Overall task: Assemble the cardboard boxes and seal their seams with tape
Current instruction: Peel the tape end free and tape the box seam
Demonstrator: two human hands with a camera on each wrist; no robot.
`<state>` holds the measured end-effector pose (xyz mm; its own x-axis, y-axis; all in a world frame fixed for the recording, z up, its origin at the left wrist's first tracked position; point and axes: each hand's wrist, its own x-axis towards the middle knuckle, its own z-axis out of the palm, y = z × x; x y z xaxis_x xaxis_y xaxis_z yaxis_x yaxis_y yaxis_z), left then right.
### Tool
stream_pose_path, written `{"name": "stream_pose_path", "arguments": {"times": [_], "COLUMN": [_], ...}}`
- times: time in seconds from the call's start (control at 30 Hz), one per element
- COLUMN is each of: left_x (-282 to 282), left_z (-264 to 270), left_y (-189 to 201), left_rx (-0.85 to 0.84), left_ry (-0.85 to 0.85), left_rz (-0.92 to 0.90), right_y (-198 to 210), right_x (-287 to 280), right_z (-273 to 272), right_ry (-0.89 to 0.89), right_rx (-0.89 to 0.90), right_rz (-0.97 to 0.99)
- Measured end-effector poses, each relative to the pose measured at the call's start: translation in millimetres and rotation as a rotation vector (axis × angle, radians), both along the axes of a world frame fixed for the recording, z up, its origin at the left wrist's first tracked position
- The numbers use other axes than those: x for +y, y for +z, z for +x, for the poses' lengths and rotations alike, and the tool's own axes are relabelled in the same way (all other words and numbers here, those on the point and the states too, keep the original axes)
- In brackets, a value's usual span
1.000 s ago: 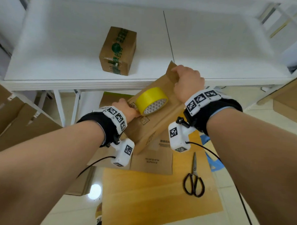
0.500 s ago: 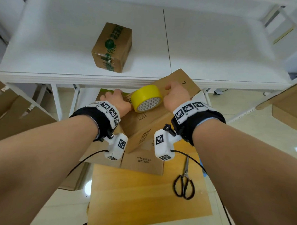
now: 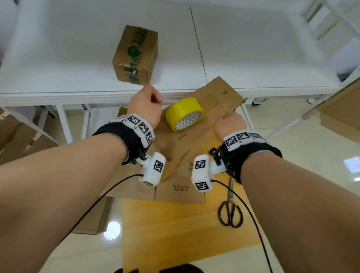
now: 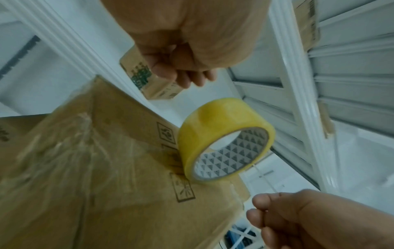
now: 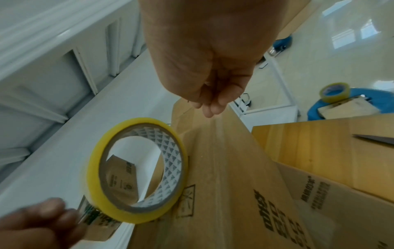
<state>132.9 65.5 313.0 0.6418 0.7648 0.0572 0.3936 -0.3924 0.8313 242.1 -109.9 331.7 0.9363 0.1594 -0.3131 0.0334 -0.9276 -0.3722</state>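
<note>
Left hand [image 3: 145, 104]: raised above box edge, fingers curled, nothing gripped. Yellow tape roll [image 3: 185, 114]: on edge atop tilted cardboard box [image 3: 197, 137], between hands. Right hand [image 3: 229, 124]: at box's right side, fingers bunched; grip cannot be told.

The tape roll [image 3: 185, 114] sits on the tilted box [image 3: 198, 124], between both hands, scissors [image 3: 231, 209] to the right.

Yellow tape roll [image 4: 226, 139] on cardboard box [image 4: 119, 168]
</note>
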Motion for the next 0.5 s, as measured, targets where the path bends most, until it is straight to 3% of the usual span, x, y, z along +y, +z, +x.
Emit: {"name": "stream_pose_path", "arguments": {"times": [0.07, 0.17, 0.27, 0.37, 0.43, 0.5], "left_x": [-7, -30, -70, -112, -134, -153], "left_z": [-3, -11, -18, -15, -6, 3], "left_y": [11, 27, 29, 12, -11, -38], "left_rx": [-0.056, -0.135, -0.135, -0.021, 0.131, 0.257], "left_ry": [-0.032, -0.13, -0.307, -0.472, -0.548, -0.572], "left_rz": [0.075, 0.152, 0.193, 0.136, 0.034, -0.093], "right_y": [-2, -24, -58, -85, -104, -113], "right_x": [-8, -29, -55, -90, -115, -136], "right_z": [-9, -15, -5, -4, -8, -11], "right_ry": [-0.01, 0.141, 0.135, 0.123, 0.197, 0.16], "right_rx": [0.01, 0.143, 0.26, 0.381, 0.427, 0.471], "right_rz": [-0.05, -0.286, -0.318, -0.39, -0.389, -0.422]}}
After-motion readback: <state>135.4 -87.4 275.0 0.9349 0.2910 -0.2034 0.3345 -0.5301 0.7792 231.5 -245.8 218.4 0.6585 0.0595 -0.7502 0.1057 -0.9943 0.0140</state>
